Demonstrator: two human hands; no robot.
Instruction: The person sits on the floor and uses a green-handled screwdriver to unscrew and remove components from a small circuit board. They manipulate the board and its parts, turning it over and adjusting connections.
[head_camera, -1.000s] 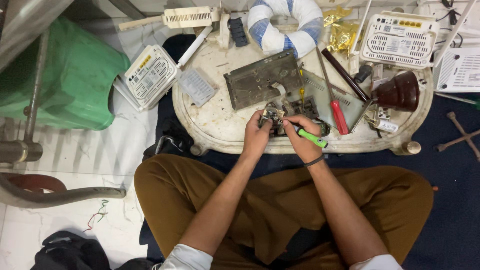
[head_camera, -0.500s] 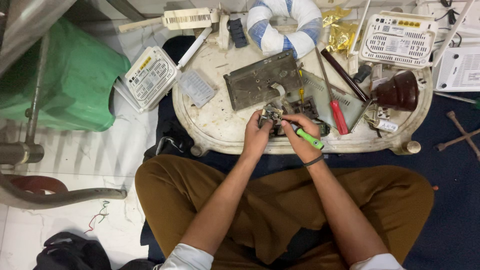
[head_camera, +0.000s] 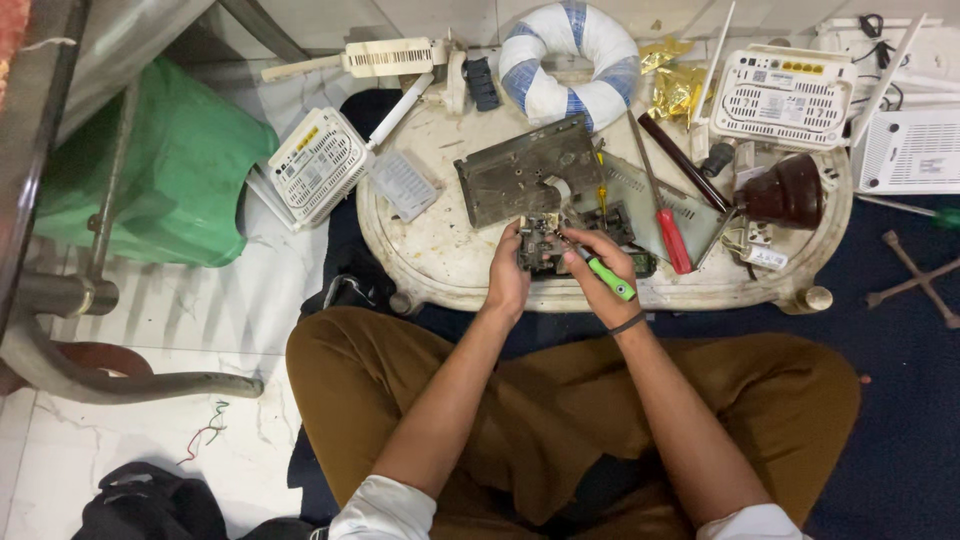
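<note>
The left hand (head_camera: 508, 283) grips a small circuit board (head_camera: 541, 243) at its left edge. The right hand (head_camera: 597, 268), fingers closed on a green-handled screwdriver (head_camera: 608, 277), points its tip up-left into the board.

- An informal electronics repair spot, set up on the floor of a room, is suggested.
- A low, worn white table (head_camera: 450, 270) is covered with loose parts and a bare metal chassis plate (head_camera: 525, 172).
- Several white routers (head_camera: 785, 95) with antennas are laid around it, one (head_camera: 318, 165) hanging off the edge.
- Screwdrivers are scattered about, among them a red-handled one (head_camera: 672, 235).
- Marble tile flooring (head_camera: 150, 420) and a blue carpet (head_camera: 900, 420) are seen beneath, with the worker seated cross-legged.
</note>
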